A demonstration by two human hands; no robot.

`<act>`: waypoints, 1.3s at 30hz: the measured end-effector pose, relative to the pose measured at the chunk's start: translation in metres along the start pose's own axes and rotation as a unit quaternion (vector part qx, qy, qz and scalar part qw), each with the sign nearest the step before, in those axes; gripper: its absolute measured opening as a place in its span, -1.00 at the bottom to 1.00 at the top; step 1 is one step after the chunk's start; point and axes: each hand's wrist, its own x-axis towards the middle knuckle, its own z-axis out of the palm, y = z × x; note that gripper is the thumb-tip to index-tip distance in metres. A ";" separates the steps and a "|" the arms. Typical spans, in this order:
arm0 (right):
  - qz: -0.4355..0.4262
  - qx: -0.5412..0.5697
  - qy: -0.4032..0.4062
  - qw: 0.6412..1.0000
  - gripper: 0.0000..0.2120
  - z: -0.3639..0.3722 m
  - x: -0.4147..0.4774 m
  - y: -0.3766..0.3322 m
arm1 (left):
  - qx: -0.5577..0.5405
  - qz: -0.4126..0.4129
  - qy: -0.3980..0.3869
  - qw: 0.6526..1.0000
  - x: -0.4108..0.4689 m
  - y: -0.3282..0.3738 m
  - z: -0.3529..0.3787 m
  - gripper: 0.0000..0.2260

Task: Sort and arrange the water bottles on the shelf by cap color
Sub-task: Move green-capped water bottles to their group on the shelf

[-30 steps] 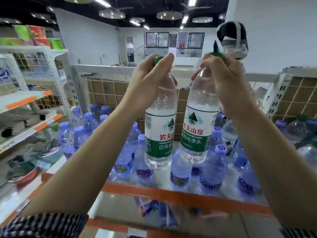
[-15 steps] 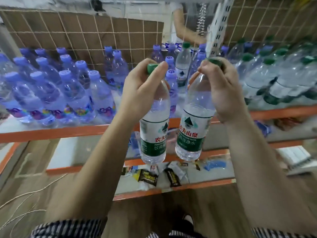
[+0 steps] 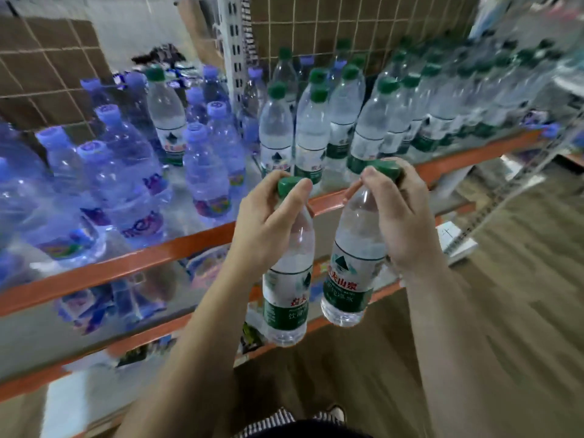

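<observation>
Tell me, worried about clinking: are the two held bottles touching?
Apart. Head view shows background between the left-hand bottle and the right-hand bottle down their length.

Both arms extended forward, hands level and close together.
Left hand [image 3: 268, 222] curls round the neck of the left bottle [image 3: 286, 298], thumb against the cap. Right hand [image 3: 403, 216] pinches the right bottle [image 3: 347, 279] at the cap the same way. Forearms bare.
</observation>
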 end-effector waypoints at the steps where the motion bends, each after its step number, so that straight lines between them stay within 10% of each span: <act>1: 0.000 -0.016 0.000 1.000 -0.70 -0.016 0.007 0.005 | -0.002 -0.003 0.000 1.000 0.007 -0.002 0.016 -0.68; 39: -0.002 0.037 -0.128 0.991 -0.76 -0.117 0.214 0.109 | 0.274 0.141 0.254 0.917 0.210 -0.030 0.157 -0.83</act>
